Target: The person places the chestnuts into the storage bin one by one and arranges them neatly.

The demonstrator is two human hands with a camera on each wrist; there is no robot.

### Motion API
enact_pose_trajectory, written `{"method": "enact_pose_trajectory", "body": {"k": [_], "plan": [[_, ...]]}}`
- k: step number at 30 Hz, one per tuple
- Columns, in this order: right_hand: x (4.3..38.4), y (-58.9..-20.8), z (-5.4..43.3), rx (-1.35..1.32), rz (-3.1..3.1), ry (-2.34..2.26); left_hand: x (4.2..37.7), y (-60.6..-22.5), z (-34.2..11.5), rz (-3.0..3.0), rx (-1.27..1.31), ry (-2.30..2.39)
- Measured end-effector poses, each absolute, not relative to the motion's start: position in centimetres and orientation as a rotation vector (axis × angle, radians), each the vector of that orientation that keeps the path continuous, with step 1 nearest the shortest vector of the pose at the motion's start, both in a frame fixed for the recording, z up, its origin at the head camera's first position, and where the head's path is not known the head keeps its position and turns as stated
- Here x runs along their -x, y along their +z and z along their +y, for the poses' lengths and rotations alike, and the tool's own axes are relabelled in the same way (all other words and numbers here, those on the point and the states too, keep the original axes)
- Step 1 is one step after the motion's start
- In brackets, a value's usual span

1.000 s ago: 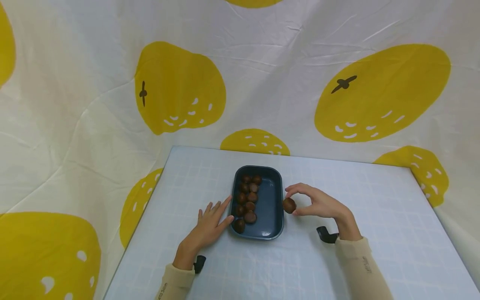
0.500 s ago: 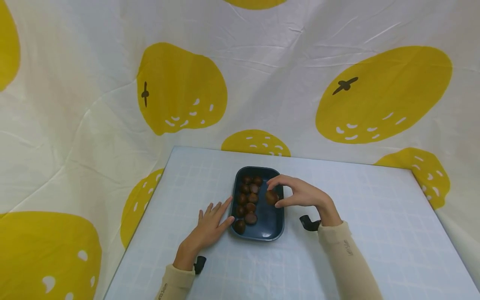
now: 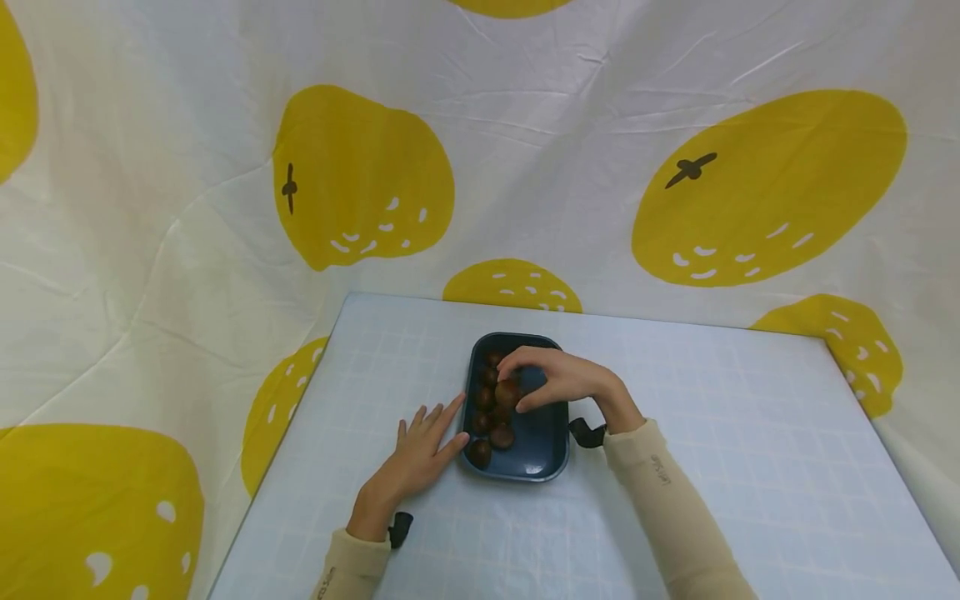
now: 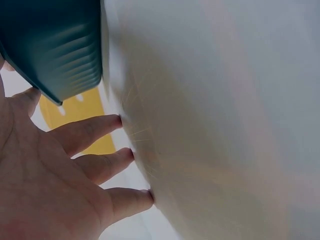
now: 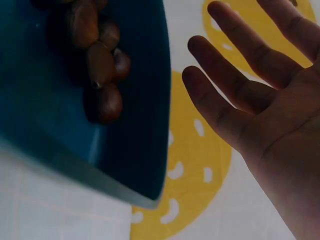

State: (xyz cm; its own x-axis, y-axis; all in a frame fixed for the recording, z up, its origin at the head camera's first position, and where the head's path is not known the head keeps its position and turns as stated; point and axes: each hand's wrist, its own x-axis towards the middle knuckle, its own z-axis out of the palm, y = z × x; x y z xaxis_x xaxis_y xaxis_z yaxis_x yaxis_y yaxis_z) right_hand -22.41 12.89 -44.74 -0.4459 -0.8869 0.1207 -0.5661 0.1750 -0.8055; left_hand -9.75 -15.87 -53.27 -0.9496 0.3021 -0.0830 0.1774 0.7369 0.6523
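In the head view, my right hand (image 3: 558, 377) reaches over the dark blue tray (image 3: 543, 458) and holds a brown chestnut (image 3: 507, 392) between thumb and fingers, above the tray's left half. Several more chestnuts (image 3: 481, 452) lie in rows along the left side of the tray, some of them covered by the right hand. My left hand (image 3: 415, 454) is spread out at the tray's left rim, its thumb and index finger at the edge. From the left wrist, the other fingertips (image 4: 125, 153) touch the table. The right wrist view shows chestnuts (image 5: 107, 102) inside the tray, but not the held one.
The tray stands on a pale table (image 3: 757, 417) with a faint grid pattern. Behind and to the left hangs a white cloth (image 3: 540, 167) printed with yellow fruit. A black strap piece (image 3: 587, 433) juts from the right wrist, close to the tray's right rim.
My right hand has carried the chestnut leftward, from outside the tray's right rim to above the chestnuts on its left side. The left hand has stayed put.
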Motion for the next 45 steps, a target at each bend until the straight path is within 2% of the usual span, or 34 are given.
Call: {"method": "enact_pose_trajectory", "body": {"k": [15, 33, 45], "plan": [[21.9, -46.2, 9.4, 1.372, 2.046, -0.745, 9.8, -53.2, -15.9, 2.748, -0.382, 1.006], [20.4, -46.9, 7.9, 1.373, 2.025, -0.347, 9.9, -53.2, -15.9, 2.752, -0.385, 0.998], [20.0, -47.2, 7.4, 1.385, 1.993, -0.398, 9.9, -53.6, -16.1, 2.766, -0.387, 0.985]]}}
